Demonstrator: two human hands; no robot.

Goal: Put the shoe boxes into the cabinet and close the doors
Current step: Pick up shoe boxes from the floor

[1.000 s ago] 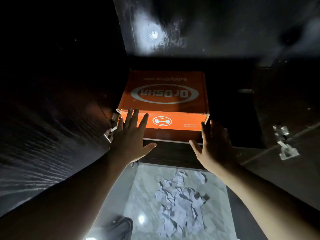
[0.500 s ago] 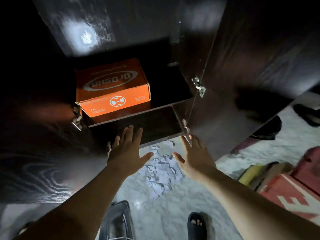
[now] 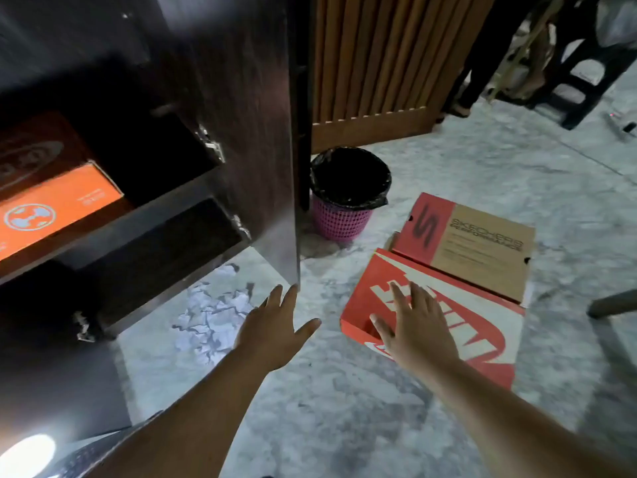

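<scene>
Red shoe box beneath right hand.

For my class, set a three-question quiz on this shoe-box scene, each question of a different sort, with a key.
1. True or false: the orange box already sits on a cabinet shelf.
2. Which box lies under the right hand? A) the red box B) the brown box C) the orange box
3. Fill in: the pink bin stands on the floor beside the open cabinet ____.

Key
1. True.
2. A. The right hand is open over the red box; whether it touches cannot be told. The left hand is open above the floor, holding nothing.
3. Door.
</scene>
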